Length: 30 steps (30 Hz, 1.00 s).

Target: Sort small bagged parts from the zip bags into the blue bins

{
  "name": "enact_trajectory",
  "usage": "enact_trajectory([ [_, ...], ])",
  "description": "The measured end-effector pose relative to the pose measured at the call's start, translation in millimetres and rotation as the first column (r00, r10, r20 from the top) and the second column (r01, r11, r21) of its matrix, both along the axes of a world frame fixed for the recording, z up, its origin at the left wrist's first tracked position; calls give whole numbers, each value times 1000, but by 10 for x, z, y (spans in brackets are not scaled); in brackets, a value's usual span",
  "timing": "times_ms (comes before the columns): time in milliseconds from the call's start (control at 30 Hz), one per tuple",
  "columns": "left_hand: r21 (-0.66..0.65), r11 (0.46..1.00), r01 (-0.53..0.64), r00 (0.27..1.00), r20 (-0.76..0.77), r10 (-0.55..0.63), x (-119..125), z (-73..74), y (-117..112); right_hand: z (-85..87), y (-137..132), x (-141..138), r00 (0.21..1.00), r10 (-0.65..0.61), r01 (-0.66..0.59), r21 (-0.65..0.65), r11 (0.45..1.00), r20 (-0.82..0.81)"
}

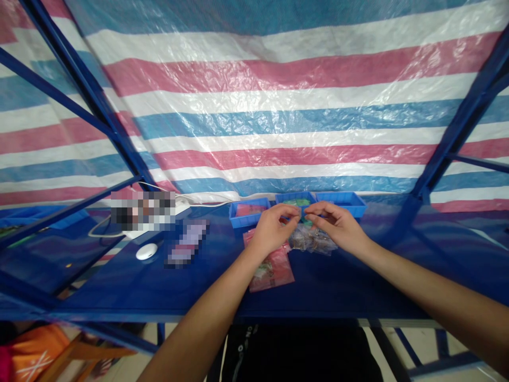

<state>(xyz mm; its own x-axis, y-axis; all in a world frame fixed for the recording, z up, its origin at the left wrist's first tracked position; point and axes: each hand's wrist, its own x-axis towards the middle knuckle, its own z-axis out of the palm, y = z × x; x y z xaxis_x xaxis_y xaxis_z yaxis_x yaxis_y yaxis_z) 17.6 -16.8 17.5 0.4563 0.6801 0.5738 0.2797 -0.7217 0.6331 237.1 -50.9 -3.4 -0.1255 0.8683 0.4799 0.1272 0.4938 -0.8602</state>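
My left hand [275,228] and my right hand [337,224] face each other above the blue table, fingertips pinched a small gap apart. Whatever is between the fingers is too small to make out. Just below them lies a pile of small clear plastic bags [312,240] with something inside that I cannot identify. Under my left wrist is a pink plastic bag [274,273] with printing and pale green contents, partly covered by my hand.
Behind my hands stand a blue bin with pink bags [249,210], one with green pieces [296,201] and another blue bin [345,204]. To the left are a phone-like blurred item [187,243], a round white case [147,251] and a power strip [137,231] with cables. Blue frame posts flank the table.
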Motion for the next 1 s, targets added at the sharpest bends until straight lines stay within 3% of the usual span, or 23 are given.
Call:
enact_trajectory([
  [233, -6, 999, 37, 999, 13, -36, -5, 12, -10, -81, 75, 19, 992, 91, -96, -55, 994, -85],
  [367, -97, 993, 69, 997, 28, -67, 4, -31, 1, -102, 90, 30, 985, 153, -158, -73, 985, -74],
  [600, -104, 987, 120, 991, 67, -114, 29, -68, 19, -78, 88, 19, 992, 110, -116, -101, 988, -59],
  [833, -169, 974, 150, 981, 144, -126, 30, -93, 54, -67, 72, 6, 986, 141, -151, -124, 981, -85],
  [1000, -100, 986, 135, 988, 88, -126, 25, -69, 47, -67, 76, 48, 996, 90, -91, -81, 993, -22],
])
